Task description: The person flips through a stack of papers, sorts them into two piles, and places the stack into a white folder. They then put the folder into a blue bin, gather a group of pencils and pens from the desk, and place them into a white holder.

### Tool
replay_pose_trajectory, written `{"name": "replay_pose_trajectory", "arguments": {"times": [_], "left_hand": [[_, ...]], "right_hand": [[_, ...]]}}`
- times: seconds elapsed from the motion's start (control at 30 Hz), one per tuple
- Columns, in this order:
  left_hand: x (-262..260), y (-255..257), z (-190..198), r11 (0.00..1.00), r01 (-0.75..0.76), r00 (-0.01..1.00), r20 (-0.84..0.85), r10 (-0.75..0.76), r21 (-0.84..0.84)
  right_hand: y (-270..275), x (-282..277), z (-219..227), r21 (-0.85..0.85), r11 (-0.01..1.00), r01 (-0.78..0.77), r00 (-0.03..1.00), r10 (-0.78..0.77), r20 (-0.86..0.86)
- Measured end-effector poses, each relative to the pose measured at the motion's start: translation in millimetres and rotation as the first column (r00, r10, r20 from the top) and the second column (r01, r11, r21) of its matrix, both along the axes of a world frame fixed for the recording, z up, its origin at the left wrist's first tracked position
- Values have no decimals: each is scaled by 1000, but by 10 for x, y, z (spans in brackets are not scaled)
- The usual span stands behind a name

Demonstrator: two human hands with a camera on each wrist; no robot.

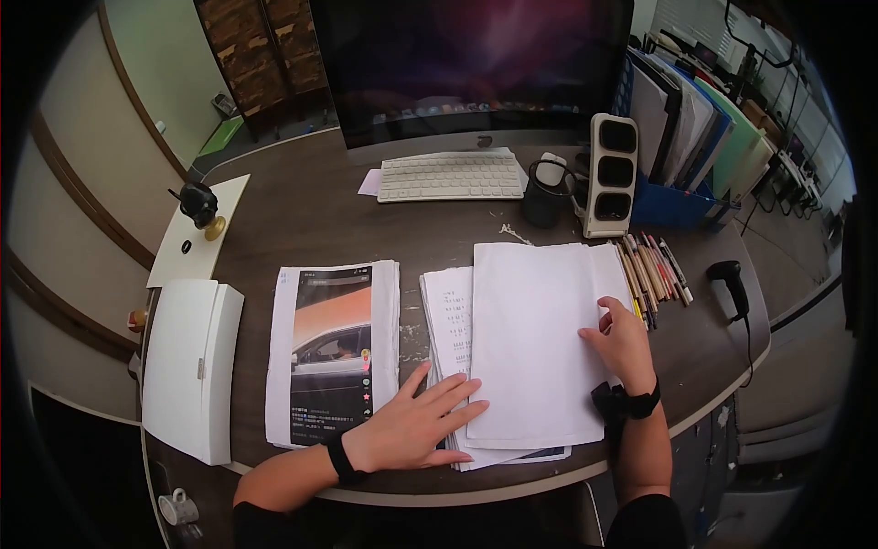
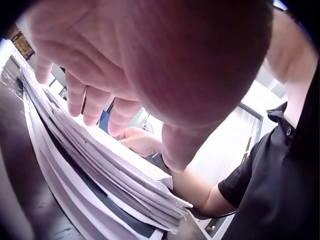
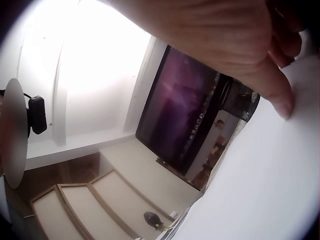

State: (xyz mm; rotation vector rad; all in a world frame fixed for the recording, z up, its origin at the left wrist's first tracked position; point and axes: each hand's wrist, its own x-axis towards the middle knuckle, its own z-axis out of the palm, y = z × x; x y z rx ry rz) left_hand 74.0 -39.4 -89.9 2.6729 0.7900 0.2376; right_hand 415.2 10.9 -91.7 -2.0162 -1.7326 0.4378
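Observation:
A thick stack of papers (image 2: 120, 165) lies at the desk's front, with a blank white sheet (image 1: 535, 366) on top and printed sheets (image 1: 448, 311) showing along its left side. My left hand (image 1: 416, 425) reaches over the left edge of this stack, fingers spread and fingertips on the blank sheet. At the sheet's right side is my right hand (image 1: 622, 343), its thumb touching the paper and its other fingers loosely bent. Left of my left hand lies a second paper pile (image 1: 389, 348), topped by a printed picture of a car (image 1: 334, 357).
Behind the papers stand a keyboard (image 1: 448, 176), a monitor (image 1: 476, 64) and a black pen cup (image 1: 541, 206). Several pencils (image 1: 651, 270) and a black handheld scanner (image 1: 730, 288) lie at right, below a blue file box (image 1: 677, 206). A white box (image 1: 183, 366) sits at left.

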Motion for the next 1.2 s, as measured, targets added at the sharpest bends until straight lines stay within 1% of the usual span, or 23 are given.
{"name": "replay_pose_trajectory", "arguments": {"times": [0.17, 0.23, 0.27, 0.33, 0.47, 0.53, 0.57, 0.6, 0.63, 0.67, 0.7, 0.73, 0.77, 0.8, 0.83, 0.87, 0.9, 0.93, 1.0, 1.03, 1.1, 1.13, 1.2], "left_hand": [[1, -11, -114, 1000, 0, 998, -55, 0, 0], [-1, -14, -145, 1000, -1, 998, -69, 1, -5], [-5, -16, -161, 1000, -6, 998, -67, 5, -5], [-17, -12, -180, 1000, -4, 999, -34, 3, -25], [-33, 21, -130, 1000, 8, 998, -58, -9, -22], [-65, 76, -50, 981, -43, 997, 52, 54, -190], [-78, 87, -4, 981, -44, 997, 54, 56, -189], [-93, 94, 47, 941, -158, 958, 185, 220, -298], [-110, 112, 79, 874, -247, 876, 290, 386, -418], [-133, 155, 79, 829, -265, 857, 273, 436, -493], [-133, 168, 56, 829, -265, 857, 274, 437, -493], [-132, 183, 30, 702, -190, 745, 366, 559, -686], [-133, 192, 14, 552, -65, 608, 406, 682, -831], [-158, 237, 34, 444, 94, 574, 413, 707, -891], [-146, 245, 77, 403, 192, 535, 440, 721, -895], [-171, 236, 81, 316, 181, 546, 363, 755, -931], [-207, 224, 79, 226, 169, 556, 282, 782, -959], [-224, 212, 72, 226, 170, 558, 282, 780, -959], [-248, 199, 56, 387, -38, 614, 284, 736, -921], [-259, 201, 67, 386, -34, 617, 285, 734, -922], [-290, 214, 98, 499, -274, 658, 219, 721, -822], [-334, 228, 89, 501, -271, 661, 220, 717, -822], [-437, 247, 60, 546, -285, 636, 270, 723, -788]], "right_hand": [[2, -14, 42, -3, 1000, -10, 998, 11, 65], [2, -1, 72, -54, 997, -53, 998, 52, -20], [-6, -13, 111, -54, 997, -57, 998, 56, -18], [-10, -49, 195, -60, 997, -43, 986, 32, -166], [21, 85, 76, 55, 993, -105, 960, 116, -256], [-3, 87, 206, -121, 988, -100, 801, 7, -599], [-11, 84, 231, -121, 988, -101, 802, 9, -597], [-25, 78, 246, -125, 981, -148, 710, 17, -704], [-39, 68, 249, -124, 973, -195, 604, 19, -797], [-50, 50, 226, -124, 973, -195, 604, 20, -796], [-59, 22, 187, -135, 961, -243, 528, 14, -849], [-69, -11, 163, -141, 946, -291, 447, 4, -894], [-83, -50, 158, -140, 946, -292, 448, 5, -894], [-97, -97, 153, -158, 924, -347, 438, 10, -899], [-111, -151, 150, -175, 899, -402, 427, 15, -904], [-129, -219, 152, -164, 900, -404, 383, 4, -924], [-142, -293, 186, -163, 900, -404, 383, 4, -924], [-161, -359, 236, -161, 910, -383, 436, 25, -899], [-178, -358, 206, -117, 922, -368, 542, 111, -833], [-193, -357, 205, -119, 924, -364, 544, 107, -832], [-206, -366, 212, -159, 914, -373, 558, 85, -825], [-184, -344, 193, -158, 916, -368, 560, 82, -825], [-104, -253, 115, -56, 988, -143, 717, 65, -694]]}}
